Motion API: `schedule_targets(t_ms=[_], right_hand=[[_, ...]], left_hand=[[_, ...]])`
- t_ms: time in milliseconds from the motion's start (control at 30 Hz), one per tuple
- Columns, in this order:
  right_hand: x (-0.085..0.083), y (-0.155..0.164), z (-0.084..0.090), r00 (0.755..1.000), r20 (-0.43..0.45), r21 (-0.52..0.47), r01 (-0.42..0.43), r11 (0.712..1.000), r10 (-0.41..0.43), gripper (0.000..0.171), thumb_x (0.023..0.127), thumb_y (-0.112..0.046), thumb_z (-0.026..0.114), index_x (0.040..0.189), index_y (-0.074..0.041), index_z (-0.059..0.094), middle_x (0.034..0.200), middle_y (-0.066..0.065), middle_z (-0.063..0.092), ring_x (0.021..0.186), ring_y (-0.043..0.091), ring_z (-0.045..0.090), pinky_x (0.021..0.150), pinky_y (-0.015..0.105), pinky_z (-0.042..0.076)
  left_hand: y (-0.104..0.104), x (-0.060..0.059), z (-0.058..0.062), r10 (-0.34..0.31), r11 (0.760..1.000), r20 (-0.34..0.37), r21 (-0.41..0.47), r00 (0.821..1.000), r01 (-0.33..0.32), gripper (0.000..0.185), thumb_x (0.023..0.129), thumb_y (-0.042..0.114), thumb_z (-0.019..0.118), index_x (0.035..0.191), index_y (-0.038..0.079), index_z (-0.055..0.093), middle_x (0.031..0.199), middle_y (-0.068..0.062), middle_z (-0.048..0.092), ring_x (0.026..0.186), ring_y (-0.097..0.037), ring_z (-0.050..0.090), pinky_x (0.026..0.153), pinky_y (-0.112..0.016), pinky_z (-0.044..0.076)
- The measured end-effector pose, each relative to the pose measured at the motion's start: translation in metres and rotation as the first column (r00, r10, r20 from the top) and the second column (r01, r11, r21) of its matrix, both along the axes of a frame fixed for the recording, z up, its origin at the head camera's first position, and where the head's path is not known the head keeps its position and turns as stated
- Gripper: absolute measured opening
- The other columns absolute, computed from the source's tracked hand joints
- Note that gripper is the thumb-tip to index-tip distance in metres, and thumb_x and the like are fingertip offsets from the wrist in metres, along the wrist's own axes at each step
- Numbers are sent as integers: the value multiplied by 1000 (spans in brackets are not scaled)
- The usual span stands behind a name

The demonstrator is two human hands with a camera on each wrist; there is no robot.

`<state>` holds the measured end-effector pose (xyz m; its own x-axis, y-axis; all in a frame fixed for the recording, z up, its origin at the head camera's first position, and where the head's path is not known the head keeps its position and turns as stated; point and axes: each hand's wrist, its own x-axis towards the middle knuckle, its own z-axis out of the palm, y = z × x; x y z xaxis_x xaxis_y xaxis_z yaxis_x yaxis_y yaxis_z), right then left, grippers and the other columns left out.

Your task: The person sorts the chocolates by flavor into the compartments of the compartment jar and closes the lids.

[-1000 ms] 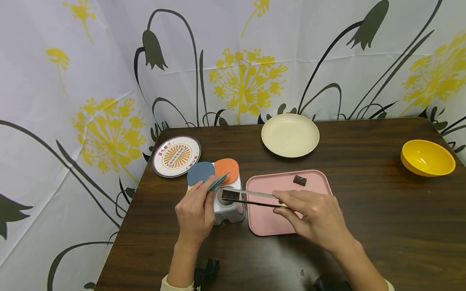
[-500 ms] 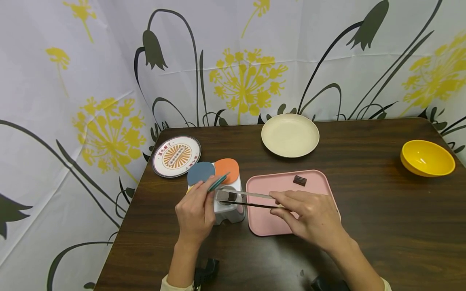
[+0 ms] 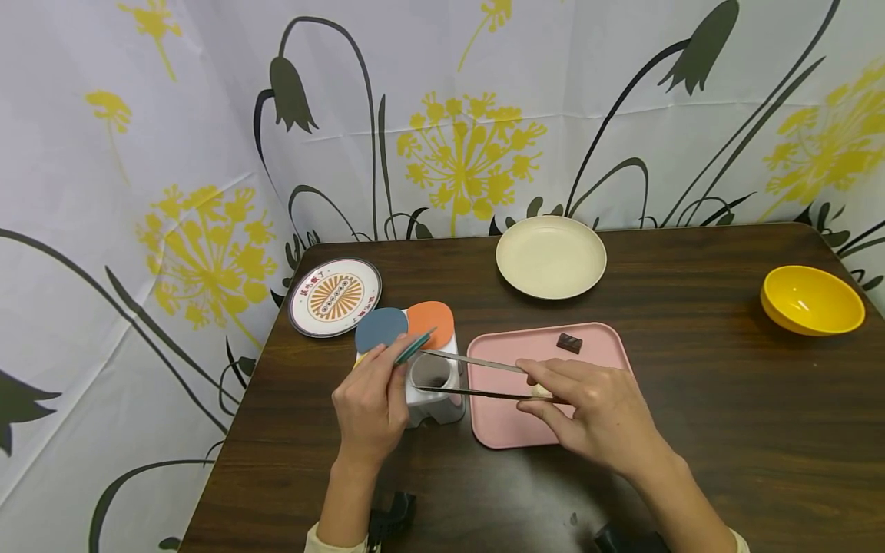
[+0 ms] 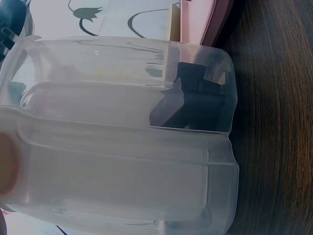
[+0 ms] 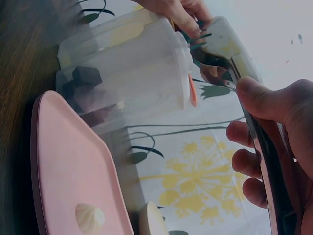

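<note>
My left hand (image 3: 369, 407) pinches the raised teal lid (image 3: 415, 347) of a clear storage box (image 3: 434, 403) with coloured lids. Beneath that lid, one round opening shows. My right hand (image 3: 601, 411) holds metal tongs (image 3: 484, 362) between thumb and fingers. Their two arms stand apart over the opening, with nothing between the tips. Through the box's clear wall in the left wrist view, dark blocks (image 4: 195, 105) show at the bottom. A small dark brown block (image 3: 569, 342) lies on the pink tray (image 3: 498, 430). A cream swirled piece (image 5: 89, 219) also sits there, partly hidden by my right hand in the head view.
Blue (image 3: 382, 329) and orange lids (image 3: 432, 324) cover other compartments. A patterned plate (image 3: 336, 298) stands behind the box at left, and a cream plate (image 3: 551, 257) behind the tray. The yellow bowl (image 3: 812, 301) is at far right. A flowered curtain (image 3: 456, 153) hangs behind the table.
A dark brown block held in the tongs over the opening has dropped into the box. The tongs' arms have spread apart. My left hand still keeps the lid up.
</note>
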<state>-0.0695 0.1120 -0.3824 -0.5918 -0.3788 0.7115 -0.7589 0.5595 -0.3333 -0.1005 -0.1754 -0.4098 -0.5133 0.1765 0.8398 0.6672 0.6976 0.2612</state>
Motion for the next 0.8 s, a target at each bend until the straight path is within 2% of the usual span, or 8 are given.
schedule_targets(t_ms=[100,267,500,567,667,800], right_hand=[[1,4,0,1000,-4,0,17,1000,-17,39,93,-44,64,115,-13,73,89,-11,69,65,0,59,51,26,47],[2,16,-3,994,77,22,72,997,-73,43,86,-44,72,118,-15,71,93,-15,67,63,1,55,48,21,41],[0,39,-18,963,176,95,188,977,-203,52,73,-36,83,121,-20,69,89,-19,65,60,-1,51,46,22,38],[-1,45,-23,943,208,118,241,963,-261,50,70,-34,85,116,-22,70,82,-19,63,56,-1,47,45,24,36],[-1,54,-30,899,264,150,319,936,-349,45,70,-32,87,111,-23,71,72,-19,59,50,0,41,44,25,32],[-1,67,-38,835,322,198,401,894,-446,46,72,-34,86,113,-19,72,67,-18,54,50,3,40,45,27,32]], left_hand=[[0,0,1,3,1000,-1,1,1000,-3,30,101,19,51,117,2,70,108,-9,73,90,-24,72,83,-50,55],[-1,1,1,6,1000,2,-1,1000,-6,29,101,19,52,117,2,70,107,-9,73,89,-25,72,83,-51,55],[-2,3,0,16,1000,28,6,999,-16,31,102,20,50,117,2,69,106,-10,73,89,-26,72,83,-52,55],[-2,3,0,17,1000,28,4,999,-17,30,102,20,50,118,2,69,106,-10,73,90,-26,72,83,-51,55],[-3,3,0,18,1000,22,2,1000,-18,30,102,19,50,118,2,69,107,-10,73,90,-26,72,83,-51,55],[-3,3,1,19,1000,17,1,1000,-19,30,102,19,51,117,2,69,107,-10,73,91,-26,72,83,-51,55]])
